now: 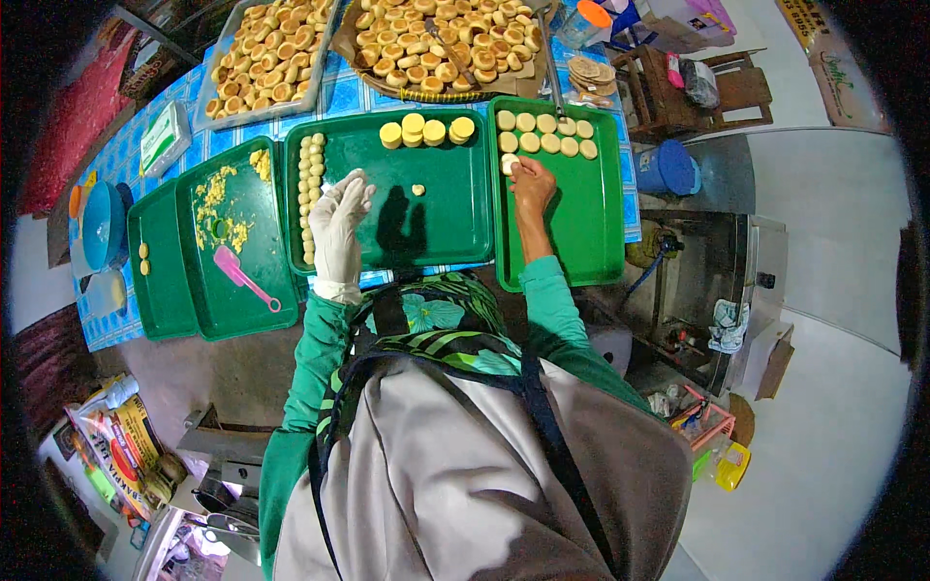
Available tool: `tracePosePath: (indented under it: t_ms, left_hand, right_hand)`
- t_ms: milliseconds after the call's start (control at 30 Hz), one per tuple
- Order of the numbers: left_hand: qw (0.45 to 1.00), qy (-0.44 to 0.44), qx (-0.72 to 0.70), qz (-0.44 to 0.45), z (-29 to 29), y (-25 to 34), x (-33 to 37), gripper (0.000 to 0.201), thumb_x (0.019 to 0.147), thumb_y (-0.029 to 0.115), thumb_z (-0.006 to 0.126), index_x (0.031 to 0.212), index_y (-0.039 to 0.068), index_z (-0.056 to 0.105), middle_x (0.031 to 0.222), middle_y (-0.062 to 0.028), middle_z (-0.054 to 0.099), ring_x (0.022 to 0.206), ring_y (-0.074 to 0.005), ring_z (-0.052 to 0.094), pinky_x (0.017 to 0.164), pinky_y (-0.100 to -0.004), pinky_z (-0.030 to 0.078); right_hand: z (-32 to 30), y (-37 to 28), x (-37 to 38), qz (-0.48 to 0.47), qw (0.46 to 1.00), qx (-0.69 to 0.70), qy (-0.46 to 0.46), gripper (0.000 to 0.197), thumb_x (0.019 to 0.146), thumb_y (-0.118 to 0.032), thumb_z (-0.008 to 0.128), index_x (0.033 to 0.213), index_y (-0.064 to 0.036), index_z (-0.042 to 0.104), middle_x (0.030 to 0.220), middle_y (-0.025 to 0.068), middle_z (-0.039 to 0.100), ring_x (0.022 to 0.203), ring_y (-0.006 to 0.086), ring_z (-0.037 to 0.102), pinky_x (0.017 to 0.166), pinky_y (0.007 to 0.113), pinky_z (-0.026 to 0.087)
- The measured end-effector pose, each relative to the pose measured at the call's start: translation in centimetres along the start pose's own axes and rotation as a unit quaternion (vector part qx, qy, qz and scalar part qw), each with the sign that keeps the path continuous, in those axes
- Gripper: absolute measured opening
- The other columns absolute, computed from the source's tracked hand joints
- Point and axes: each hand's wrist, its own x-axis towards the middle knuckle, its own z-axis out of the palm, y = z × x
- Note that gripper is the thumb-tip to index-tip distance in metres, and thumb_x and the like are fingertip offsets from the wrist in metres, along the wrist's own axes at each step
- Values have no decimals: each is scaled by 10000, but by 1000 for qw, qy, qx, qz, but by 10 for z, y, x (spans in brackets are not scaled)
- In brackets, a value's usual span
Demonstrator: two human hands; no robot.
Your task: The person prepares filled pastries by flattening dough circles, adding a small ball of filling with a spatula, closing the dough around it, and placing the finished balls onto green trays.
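Note:
My right hand [534,192], bare, reaches over the bright green tray [581,228] and pinches a pale flat dough disc [510,164] at its left side. Two rows of similar dough discs [546,124] lie just beyond. In a white glove, my left hand [339,228] hovers over the left part of the dark green middle tray [441,228], fingers stretched upward and no object visible in them. Beside it runs a double column of small dough balls [310,179]. Stacked yellow discs [414,126] stand at that tray's far side, and one small dough piece [418,190] lies near its middle.
Further left, a green tray [257,305] holds yellow crumbs and a pink scoop [242,276]; another tray [160,295] overlaps it. Browned buns fill a clear container [206,107] and a round basket [426,95] at the back. A blue bucket [664,169] stands right of the table.

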Motion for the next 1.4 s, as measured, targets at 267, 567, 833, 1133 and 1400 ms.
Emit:
tracePosePath:
  t_ms: [267, 567, 833, 1133, 1400]
  left_hand:
    - [999, 28, -19, 8, -19, -2, 5, 293, 948, 203, 648, 1121, -33, 638, 1089, -101, 675, 986, -203, 670, 787, -252, 520]
    - [999, 17, -32, -10, -20, -6, 6, 284, 921, 190, 678, 1103, -25, 639, 1069, -113, 682, 965, -215, 677, 784, -268, 525]
    - [999, 30, -30, -18, -20, -2, 8, 257, 916, 169, 675, 1081, -25, 643, 1072, -123, 679, 954, -213, 678, 788, -271, 531]
    - [999, 15, -41, -21, -16, -2, 7, 245, 925, 156, 665, 1082, -32, 645, 1058, -120, 680, 942, -220, 674, 791, -269, 534]
    - [999, 0, -53, -12, -19, -6, 17, 233, 939, 154, 653, 1076, -34, 661, 992, -97, 696, 876, -199, 680, 718, -259, 519]
  right_hand:
    - [-15, 23, 14, -174, 960, -217, 26, 238, 831, -144, 684, 994, 24, 727, 771, 100, 704, 633, 162, 638, 567, 327, 510]
    - [-20, -22, -15, -361, 868, -338, -40, 534, 710, 27, 763, 1225, -41, 635, 987, 138, 591, 943, 315, 590, 780, 419, 506]
    - [-26, -24, -11, -440, 825, -345, -80, 463, 679, 61, 744, 1125, -11, 640, 980, 157, 565, 941, 354, 570, 792, 457, 503]
    - [-22, -22, -15, -439, 833, -331, -58, 429, 701, 20, 714, 1122, -4, 636, 1002, 156, 580, 956, 362, 559, 824, 465, 492]
    - [-92, 30, 61, -212, 944, -107, 230, 271, 771, 17, 679, 1042, 15, 667, 793, 158, 645, 701, 298, 628, 617, 402, 507]
